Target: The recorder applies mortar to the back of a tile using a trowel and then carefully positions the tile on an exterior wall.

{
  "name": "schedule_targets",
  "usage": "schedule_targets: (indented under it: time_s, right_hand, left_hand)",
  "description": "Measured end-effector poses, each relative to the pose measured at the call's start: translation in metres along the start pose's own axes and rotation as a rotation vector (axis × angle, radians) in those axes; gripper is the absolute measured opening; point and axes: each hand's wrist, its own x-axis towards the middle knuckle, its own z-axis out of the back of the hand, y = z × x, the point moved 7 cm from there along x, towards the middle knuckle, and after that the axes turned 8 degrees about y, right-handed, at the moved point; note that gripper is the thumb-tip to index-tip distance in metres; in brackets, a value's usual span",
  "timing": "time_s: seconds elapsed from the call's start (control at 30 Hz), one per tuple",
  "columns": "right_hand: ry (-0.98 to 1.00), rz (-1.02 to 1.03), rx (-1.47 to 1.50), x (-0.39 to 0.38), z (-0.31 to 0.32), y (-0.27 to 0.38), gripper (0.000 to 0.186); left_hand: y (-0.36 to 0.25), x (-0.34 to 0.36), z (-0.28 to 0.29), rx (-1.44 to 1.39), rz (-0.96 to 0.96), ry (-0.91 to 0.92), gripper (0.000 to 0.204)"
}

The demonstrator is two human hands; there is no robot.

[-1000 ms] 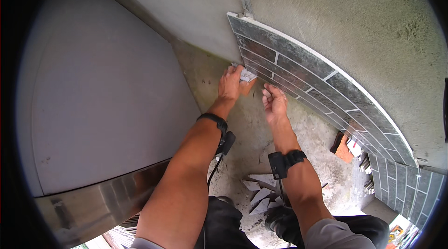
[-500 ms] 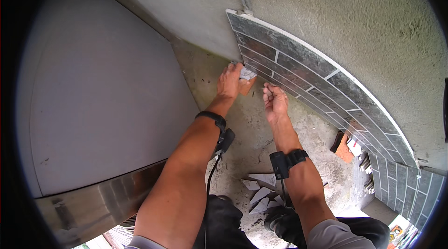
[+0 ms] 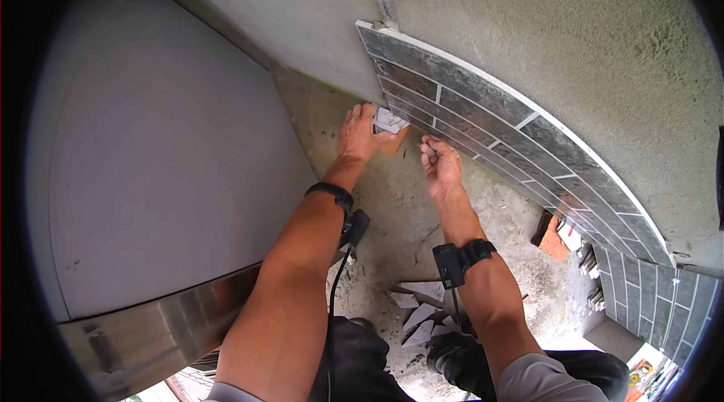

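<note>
White tile pieces (image 3: 390, 121) lie stacked on an orange brick (image 3: 395, 143) by the foot of the wall, against the lower corner of a dark grey tiled section (image 3: 483, 119). My left hand (image 3: 357, 136) is at the left side of this stack, thumb along its near side and fingers at its far side, closed round the pieces. Just to the right of the brick, my right hand (image 3: 443, 166) is raised with thumb and fingers pinched together. Whatever it may hold is too small to make out. Both wrists wear black straps with small boxes and cables.
Broken white tile pieces (image 3: 419, 317) lie on the concrete floor near my legs. At the right, another orange brick (image 3: 554, 240) stands by the wall beside more tile pieces. A large grey panel (image 3: 166, 153) with a metal edge fills the left. Rough plaster wall (image 3: 588, 40) rises above the tiles.
My left fingers have slid a little left, baring more of the white tile pieces, and its thumb now shows along their near side. My right hand stays pinched. The view has shifted slightly.
</note>
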Motion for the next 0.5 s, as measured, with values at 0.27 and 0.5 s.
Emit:
schedule_targets:
  time_s: [0.27, 0.5]
  right_hand:
    - [0.0, -0.016, 0.004, -0.0002, 0.0004, -0.0012, 0.007]
    - [-0.013, -0.021, 0.0, -0.0011, -0.0016, -0.0018, 0.008]
  left_hand:
    - [-0.0022, 0.0033, -0.0034, -0.099, -0.041, -0.043, 0.046]
    - [-0.0042, 0.0097, -0.0036, -0.068, -0.069, -0.071, 0.032]
